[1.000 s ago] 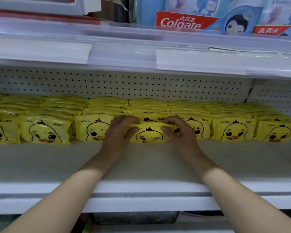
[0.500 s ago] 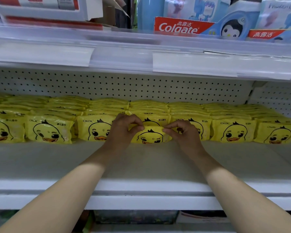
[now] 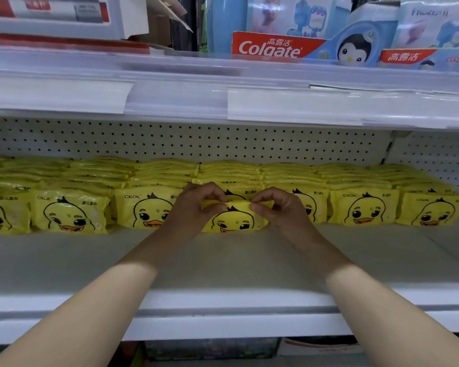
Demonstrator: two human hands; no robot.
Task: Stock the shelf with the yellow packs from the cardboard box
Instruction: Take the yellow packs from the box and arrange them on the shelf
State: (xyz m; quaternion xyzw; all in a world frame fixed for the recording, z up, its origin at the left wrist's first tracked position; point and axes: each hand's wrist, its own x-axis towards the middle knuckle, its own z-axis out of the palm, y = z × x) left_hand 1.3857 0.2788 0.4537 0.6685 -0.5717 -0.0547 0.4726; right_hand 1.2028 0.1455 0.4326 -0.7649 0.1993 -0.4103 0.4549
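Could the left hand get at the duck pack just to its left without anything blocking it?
Probably yes. The left hand pinches the front pack together with the right hand; the neighbouring duck pack stands right beside it at the row's front, with bare shelf before it.

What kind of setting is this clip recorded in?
Most likely a retail shop aisle: white pegboard-backed metal shelf, rows of identical yellow duck-printed packs, boxed Colgate toothpaste above.

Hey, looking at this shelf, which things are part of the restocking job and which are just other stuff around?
Part of the job:
yellow pack pinched by left hand and right hand
rows of yellow packs
shelf

Not part of it:
Colgate box
penguin box
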